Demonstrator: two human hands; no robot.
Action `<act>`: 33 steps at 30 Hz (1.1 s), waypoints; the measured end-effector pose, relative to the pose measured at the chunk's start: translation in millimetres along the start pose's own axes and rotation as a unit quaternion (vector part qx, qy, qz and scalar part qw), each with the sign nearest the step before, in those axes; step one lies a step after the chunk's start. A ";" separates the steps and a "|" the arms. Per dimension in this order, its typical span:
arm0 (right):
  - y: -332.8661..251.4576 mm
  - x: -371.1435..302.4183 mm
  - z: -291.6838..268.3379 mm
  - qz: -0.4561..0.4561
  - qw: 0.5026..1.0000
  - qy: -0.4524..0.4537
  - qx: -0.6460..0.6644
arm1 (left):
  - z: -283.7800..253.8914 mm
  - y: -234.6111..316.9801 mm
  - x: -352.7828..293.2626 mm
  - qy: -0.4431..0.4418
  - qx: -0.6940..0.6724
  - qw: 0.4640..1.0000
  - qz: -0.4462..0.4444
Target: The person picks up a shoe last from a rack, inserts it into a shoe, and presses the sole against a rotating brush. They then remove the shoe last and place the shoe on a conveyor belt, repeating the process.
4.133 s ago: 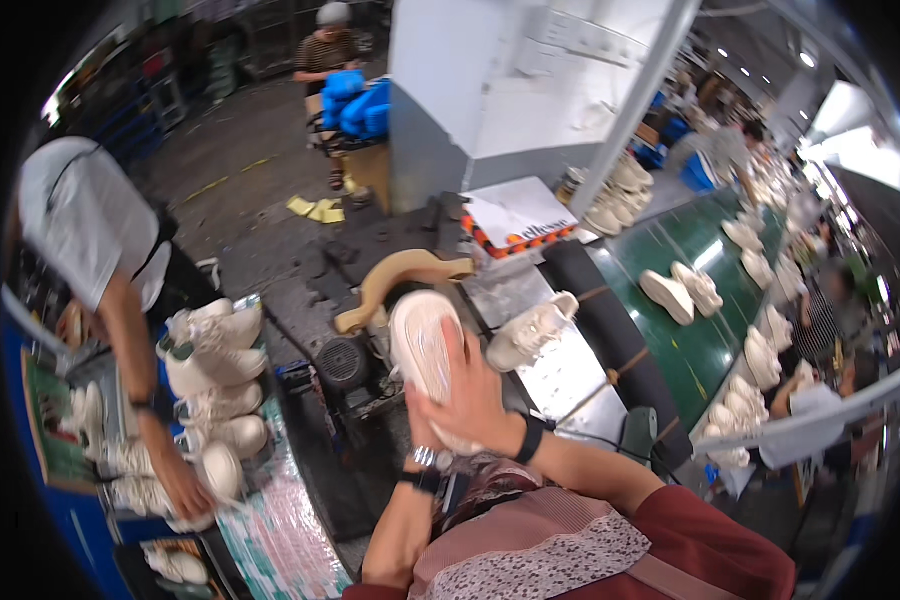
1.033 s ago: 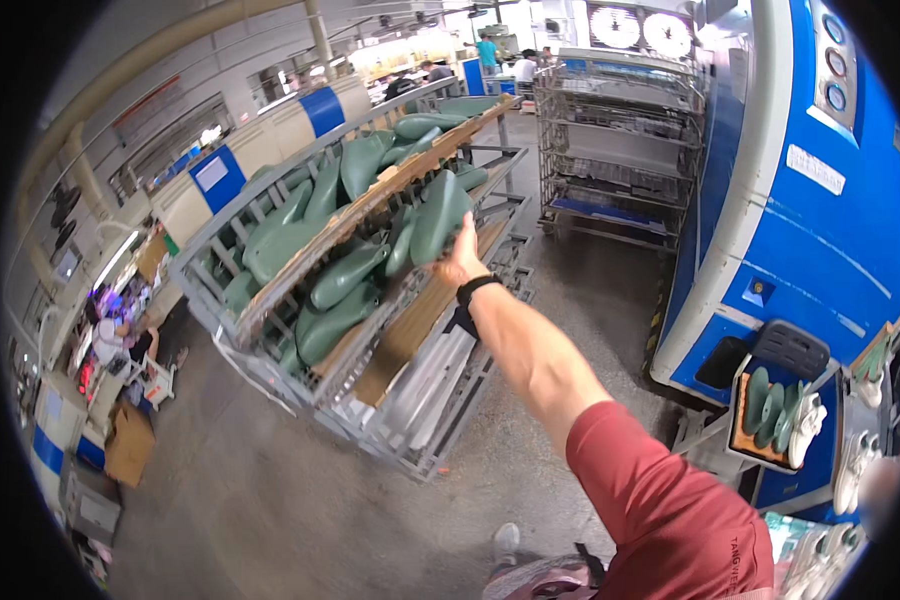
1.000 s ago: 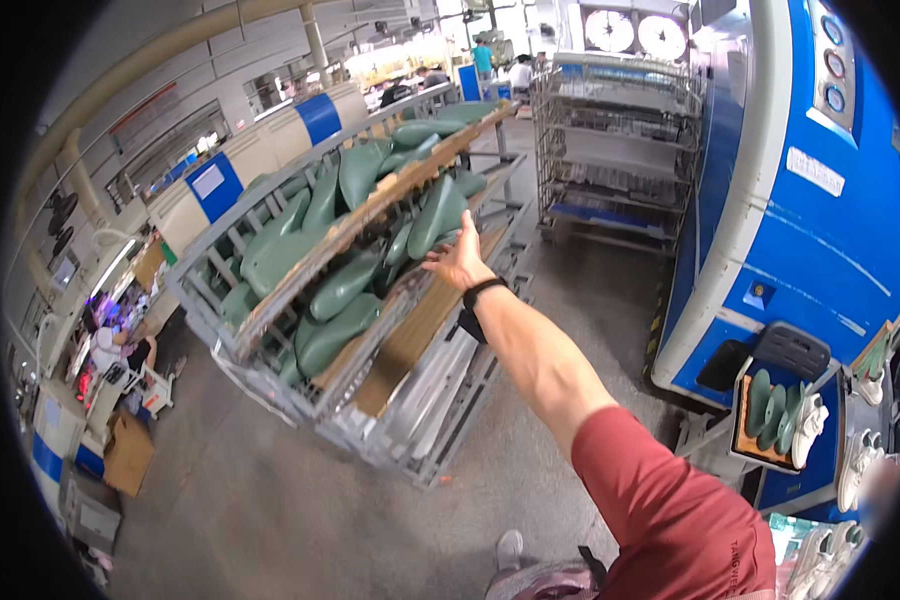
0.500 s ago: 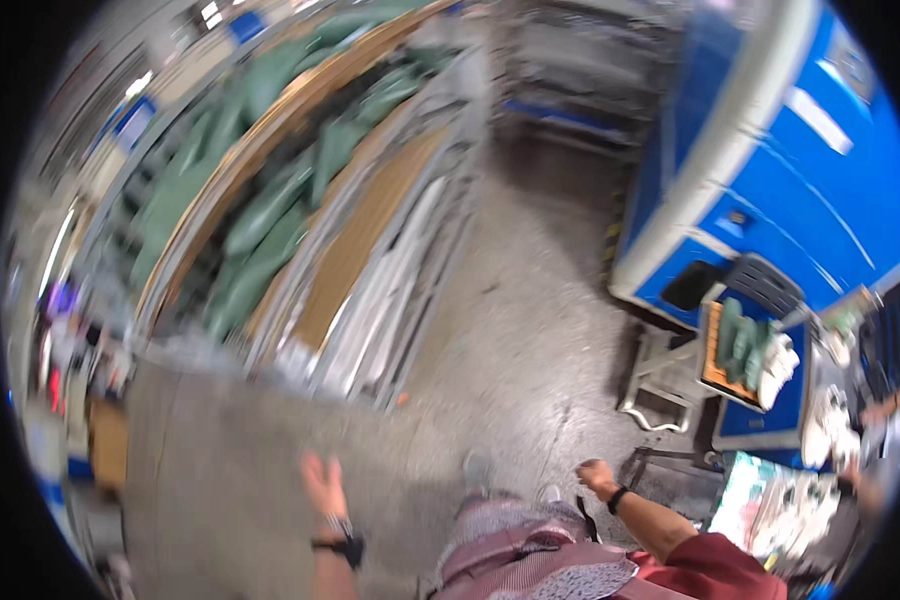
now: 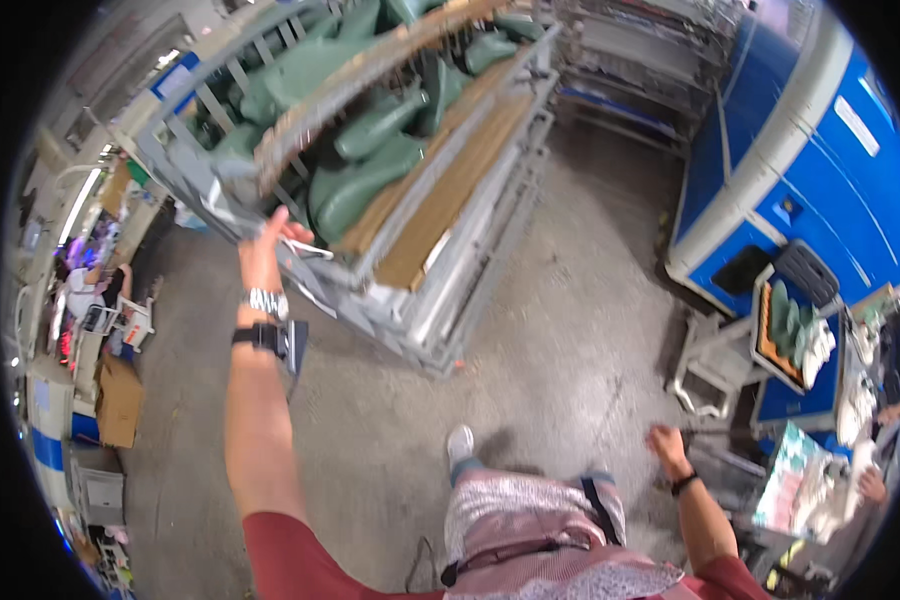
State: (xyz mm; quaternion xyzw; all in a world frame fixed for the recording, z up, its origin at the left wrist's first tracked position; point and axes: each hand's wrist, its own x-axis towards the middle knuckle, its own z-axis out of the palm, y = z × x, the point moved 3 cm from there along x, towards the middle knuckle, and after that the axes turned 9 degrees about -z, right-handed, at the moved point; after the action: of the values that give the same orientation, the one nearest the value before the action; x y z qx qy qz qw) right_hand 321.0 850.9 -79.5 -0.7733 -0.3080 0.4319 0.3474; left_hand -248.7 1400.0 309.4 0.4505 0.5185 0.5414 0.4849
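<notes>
My left hand [image 5: 262, 250] is stretched forward at the near end of a grey metal cart [image 5: 370, 325]. Its fingers are spread beside the cart's frame; whether they touch it is hard to see. In the cart lie several glossy green shoe lasts [image 5: 365, 185], with a worn wooden board [image 5: 320, 95] running between them. A brown plank [image 5: 455, 195] lines the cart's right side. Low on my right, my right hand [image 5: 668, 450] hangs over the floor with fingers curled in and nothing showing in them. It touches nothing.
At the right stand a big blue machine [image 5: 830, 190] and a tray [image 5: 770, 350] of green lasts. A bench with white shoes [image 5: 820, 490] and another person's hand [image 5: 872, 487] is nearby. Metal racks [image 5: 630, 60] are at the back; a cardboard box [image 5: 120, 400] stands left.
My left hand has reached forward to the cart's near end. The cart now appears closer and higher in view. My right hand still hangs low at my side.
</notes>
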 end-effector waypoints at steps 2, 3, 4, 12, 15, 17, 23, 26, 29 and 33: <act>-112.0 -17.8 58.9 -0.024 0.998 0.033 0.051 | -21.9 -2.2 10.6 -0.022 0.024 0.999 0.043; -136.0 -9.5 78.2 -0.093 0.995 0.033 0.026 | -20.3 -1.7 17.9 -0.006 0.049 0.998 0.046; -143.9 -15.0 94.7 -0.153 0.988 0.032 -0.002 | -18.8 -7.3 15.7 0.010 0.077 0.996 0.042; -177.0 -123.3 167.6 -0.145 0.988 -0.015 -0.048 | -31.8 -16.5 -17.6 -0.014 0.054 0.997 0.048; -167.5 -115.3 175.3 -0.126 0.990 0.016 -0.057 | -20.8 -9.5 -65.0 -0.051 0.065 0.995 0.057; -218.0 -109.8 183.9 -0.171 0.980 -0.008 -0.104 | -19.3 -9.2 -96.8 -0.063 0.076 0.992 0.077; -319.7 -72.9 230.8 -0.304 0.949 -0.077 0.013 | -50.1 -4.1 -190.4 -0.036 0.044 0.998 0.039; -356.9 -66.8 239.9 -0.295 0.940 -0.143 0.097 | -67.4 -13.5 -223.5 -0.002 0.014 0.999 0.037; -398.3 -73.1 237.9 -0.243 0.924 -0.228 0.185 | -96.0 -16.8 -262.6 0.049 0.022 0.999 0.002; -449.5 -81.9 255.3 -0.171 0.876 -0.270 0.362 | -118.2 -3.7 -323.2 0.164 0.024 0.986 -0.032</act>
State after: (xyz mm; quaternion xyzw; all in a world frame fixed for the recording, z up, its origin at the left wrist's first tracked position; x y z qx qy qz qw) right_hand -19.2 1112.2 220.3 -0.3826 -0.3391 0.6390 0.5747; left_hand -325.6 1064.6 303.9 0.3504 0.6180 0.5793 0.3996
